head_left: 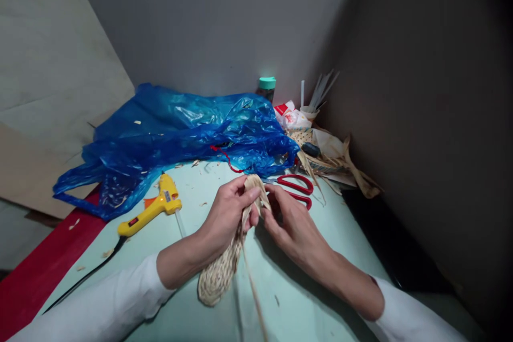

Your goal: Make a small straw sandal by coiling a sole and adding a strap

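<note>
Head view: both hands pinch the woven straw piece (218,275) at its top end.
Your left hand (228,214) and right hand (290,224) have fingers closed on its tip, and the lower coil rests on the table (304,299). Risk: the loose strand (252,283) slips your pinch and the weave could loosen.

A crumpled blue plastic bag (172,128) covers the table's (132,256) far left, a yellow glue gun (154,208) just nearer. Red scissors (296,189) lie mid-table — farther off, dried leaf scraps (340,163) and a green-lidded jar (266,88).
</note>
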`<action>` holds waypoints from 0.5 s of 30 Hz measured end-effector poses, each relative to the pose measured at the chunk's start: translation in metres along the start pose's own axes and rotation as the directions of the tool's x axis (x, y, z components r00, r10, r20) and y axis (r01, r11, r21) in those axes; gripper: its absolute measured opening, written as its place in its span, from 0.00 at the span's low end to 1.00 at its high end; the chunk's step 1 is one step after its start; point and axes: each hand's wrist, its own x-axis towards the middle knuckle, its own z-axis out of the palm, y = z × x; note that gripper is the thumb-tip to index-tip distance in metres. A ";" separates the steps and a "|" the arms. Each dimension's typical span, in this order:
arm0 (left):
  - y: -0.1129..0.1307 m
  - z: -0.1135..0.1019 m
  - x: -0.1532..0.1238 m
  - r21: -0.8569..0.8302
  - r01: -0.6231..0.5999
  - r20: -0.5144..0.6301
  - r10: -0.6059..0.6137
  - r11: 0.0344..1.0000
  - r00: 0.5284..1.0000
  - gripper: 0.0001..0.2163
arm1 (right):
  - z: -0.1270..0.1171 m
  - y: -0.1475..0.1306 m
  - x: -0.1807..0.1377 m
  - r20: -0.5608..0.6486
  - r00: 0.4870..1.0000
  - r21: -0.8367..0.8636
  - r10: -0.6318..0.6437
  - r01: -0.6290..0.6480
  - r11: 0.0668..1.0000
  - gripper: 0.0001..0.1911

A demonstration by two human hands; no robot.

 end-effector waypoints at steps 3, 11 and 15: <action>-0.001 -0.002 0.000 -0.022 -0.017 -0.015 0.017 1.000 1.000 0.09 | -0.001 -0.001 0.000 0.009 1.000 -0.056 -0.011 0.011 0.998 0.11; 0.021 -0.011 0.008 -0.063 -0.145 -0.154 0.134 0.987 0.979 0.08 | -0.009 0.008 0.005 0.098 0.995 -0.229 -0.028 0.050 0.972 0.09; 0.035 -0.020 0.012 -0.097 -0.188 -0.224 0.162 0.977 0.961 0.06 | -0.021 0.022 0.013 0.072 0.997 -0.276 -0.002 0.022 0.961 0.10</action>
